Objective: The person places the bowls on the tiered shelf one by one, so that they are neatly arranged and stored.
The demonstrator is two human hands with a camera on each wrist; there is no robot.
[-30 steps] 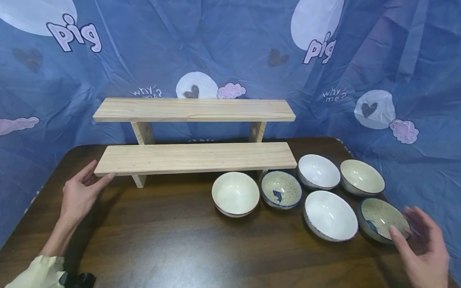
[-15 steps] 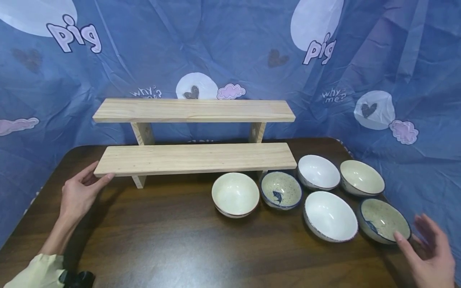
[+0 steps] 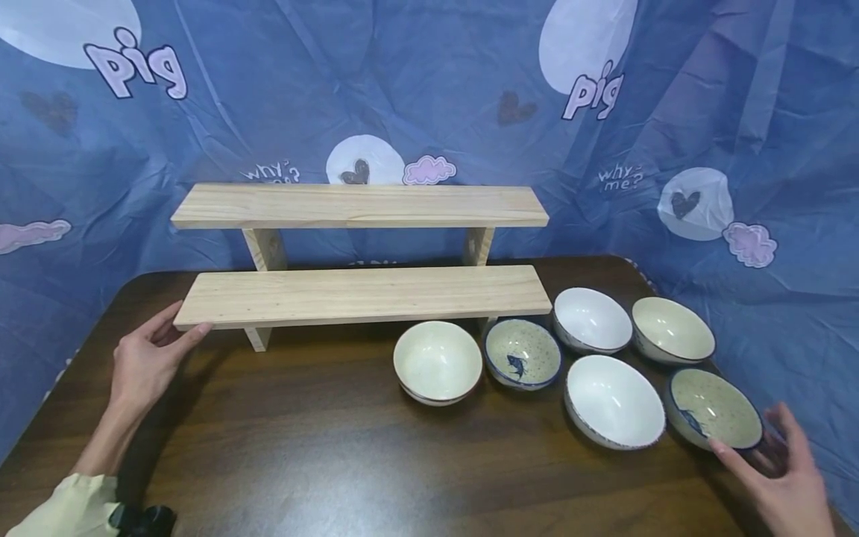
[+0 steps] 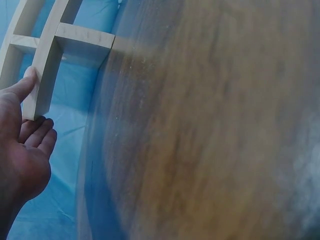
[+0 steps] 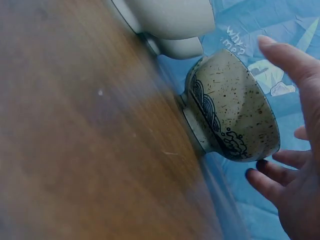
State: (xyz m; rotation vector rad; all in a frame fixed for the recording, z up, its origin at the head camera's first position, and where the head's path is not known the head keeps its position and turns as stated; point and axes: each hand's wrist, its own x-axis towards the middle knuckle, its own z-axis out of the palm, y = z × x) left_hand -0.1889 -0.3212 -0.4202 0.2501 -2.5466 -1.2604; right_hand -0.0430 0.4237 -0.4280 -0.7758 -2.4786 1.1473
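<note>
At the left end of the two-tier wooden shelf (image 3: 362, 294), my left hand (image 3: 143, 365) holds the lower board's corner. Its thumb lies on the front edge and the fingers are at the board's end (image 4: 44, 85). On the far right, my right hand (image 3: 781, 473) is beside a speckled bowl (image 3: 718, 406) with a blue rim. The right wrist view shows this bowl (image 5: 232, 107) upright on the table, waves painted on its outside. There the thumb (image 5: 290, 57) stands apart from the rim, while the fingers (image 5: 267, 185) are close to or touching the bowl's far side.
Left of the speckled bowl stand a large white bowl (image 3: 614, 403), a smaller speckled bowl (image 3: 523, 354) with a fish motif and a cream bowl (image 3: 438, 362). Behind are a white bowl (image 3: 593, 321) and a pale yellow bowl (image 3: 673, 330). A blue printed cloth (image 3: 429, 89) hangs behind the brown table (image 3: 302, 440).
My right hand first drew slightly away from the speckled bowl, then came back lower along its near right side. My left hand stays on the shelf; the bowls have not moved.
</note>
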